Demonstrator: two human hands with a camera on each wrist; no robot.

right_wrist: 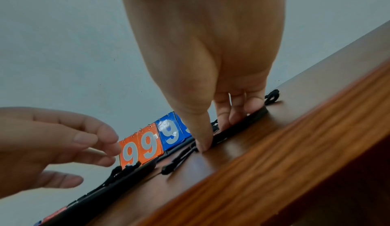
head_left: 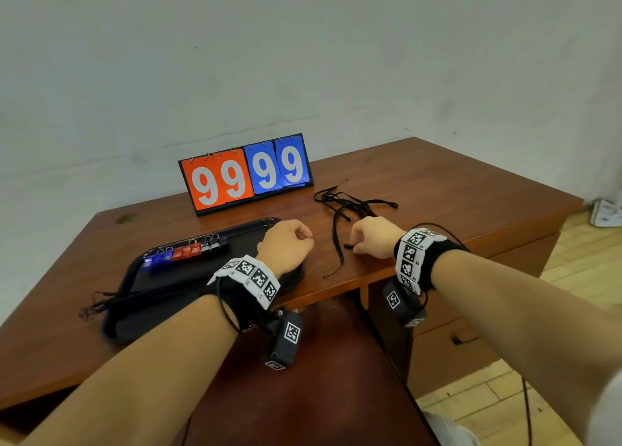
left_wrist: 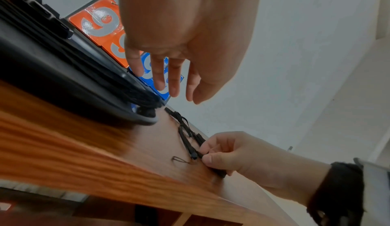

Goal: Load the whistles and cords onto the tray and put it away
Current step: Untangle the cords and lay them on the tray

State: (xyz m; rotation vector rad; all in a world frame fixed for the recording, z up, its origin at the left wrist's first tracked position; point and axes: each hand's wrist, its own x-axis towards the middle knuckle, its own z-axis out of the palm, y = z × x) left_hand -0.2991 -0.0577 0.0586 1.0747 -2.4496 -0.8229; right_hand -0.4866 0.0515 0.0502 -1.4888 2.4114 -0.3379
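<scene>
Nearest the person, at about seven o'clock on the reddish-brown wooden desk [head_left: 437,189], lies the shallow black plastic tray [head_left: 134,270], close to the front edge, where I judge it is easiest to fill and later lift away. A bundle of black cords [head_left: 111,302] already lies across its near part, frayed ends trailing over the left rim toward nine o'clock, and a row of small blue, red and black plastic whistles [head_left: 186,252] is lined up toward its far side, so the whistles look loaded and only cords remain. Over the tray's right end the left hand [head_left: 286,247] hovers with fingers loosely bent and gripping nothing, probably ready to receive or straighten the next cord. Just beside it, at about one o'clock, the right hand [head_left: 373,240] is pressed down on the desk, thumb and forefinger pinching one end of a loose black cord [head_left: 337,243], likely to separate it from the tangle of remaining black cords [head_left: 350,203] lying farther back. Farthest away, at twelve o'clock against the pale wall, stands the orange-and-blue flip scoreboard [head_left: 245,172] showing nines, apart from the work.
</scene>
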